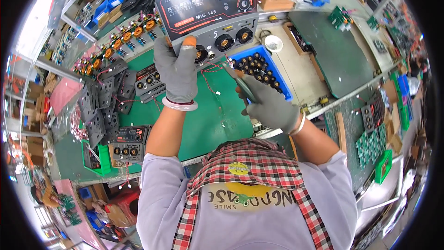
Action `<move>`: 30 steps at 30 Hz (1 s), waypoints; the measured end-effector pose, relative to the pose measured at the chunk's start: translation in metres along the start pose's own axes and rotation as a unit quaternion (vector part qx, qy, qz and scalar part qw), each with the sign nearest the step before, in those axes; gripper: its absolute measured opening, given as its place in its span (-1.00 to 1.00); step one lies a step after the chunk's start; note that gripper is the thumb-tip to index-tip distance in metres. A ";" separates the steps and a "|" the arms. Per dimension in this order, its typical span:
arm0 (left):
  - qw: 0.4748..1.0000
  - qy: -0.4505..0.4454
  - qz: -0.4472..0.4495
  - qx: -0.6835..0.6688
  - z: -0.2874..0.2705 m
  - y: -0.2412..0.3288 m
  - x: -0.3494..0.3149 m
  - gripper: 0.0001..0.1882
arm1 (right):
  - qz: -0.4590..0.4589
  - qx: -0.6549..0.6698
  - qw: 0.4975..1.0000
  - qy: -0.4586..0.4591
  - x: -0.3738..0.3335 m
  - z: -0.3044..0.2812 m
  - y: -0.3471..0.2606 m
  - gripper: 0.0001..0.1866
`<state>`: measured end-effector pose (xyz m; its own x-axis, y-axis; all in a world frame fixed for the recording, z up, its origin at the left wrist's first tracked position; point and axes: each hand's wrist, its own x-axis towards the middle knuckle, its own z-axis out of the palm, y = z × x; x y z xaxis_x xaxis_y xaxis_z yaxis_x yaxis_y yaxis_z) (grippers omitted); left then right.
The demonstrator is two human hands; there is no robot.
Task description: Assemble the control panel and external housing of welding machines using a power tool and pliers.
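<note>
My left hand (pixel 178 67), in a grey glove with an orange-brown thumb tip, grips the lower left edge of a welding machine front panel (pixel 199 23). The panel is raised and tilted, its black face with a knob and small display toward me and its round sockets along the bottom. Red-and-white twisted wires (pixel 210 70) hang below it. In my gloved right hand (pixel 270 104) is a slim grey-green hand tool (pixel 245 89), its tip close to the panel's lower edge and the wires. Its exact kind is unclear, and I cannot tell whether the tip touches.
Right of the panel, a blue tray (pixel 286 90) holds many black sockets. More panels (pixel 132 143) and a pile of dark grey panel frames (pixel 99 99) lie at left on the green mat (pixel 217 120). Beside them stands a green bin (pixel 105 159). Wired parts with orange rings (pixel 127 37) line the back.
</note>
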<state>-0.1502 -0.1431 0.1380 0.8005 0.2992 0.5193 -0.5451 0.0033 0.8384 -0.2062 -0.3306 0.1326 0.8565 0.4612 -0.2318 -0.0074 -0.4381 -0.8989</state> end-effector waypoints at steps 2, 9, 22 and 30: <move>0.999 -0.005 0.017 0.048 0.003 0.000 -0.005 -0.72 | -0.025 -0.095 0.995 0.015 0.004 0.000 -0.001 -0.24; 0.999 0.010 0.003 -0.037 0.020 0.004 -0.011 -0.75 | 0.059 -0.034 0.998 0.006 0.004 -0.005 -0.001 -0.27; 1.000 0.009 0.017 -0.014 0.021 -0.002 -0.017 -0.75 | 0.093 -0.019 0.995 -0.018 0.004 -0.005 -0.008 -0.29; 0.992 -0.012 0.091 0.083 0.018 -0.013 -0.024 -0.80 | 0.108 0.071 0.991 -0.029 -0.004 -0.008 -0.016 -0.43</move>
<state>-0.1582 -0.1681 0.1175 0.7001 0.2571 0.6661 -0.6337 -0.2060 0.7456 -0.2053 -0.3314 0.1507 0.7957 0.4143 -0.4418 -0.2632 -0.4205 -0.8683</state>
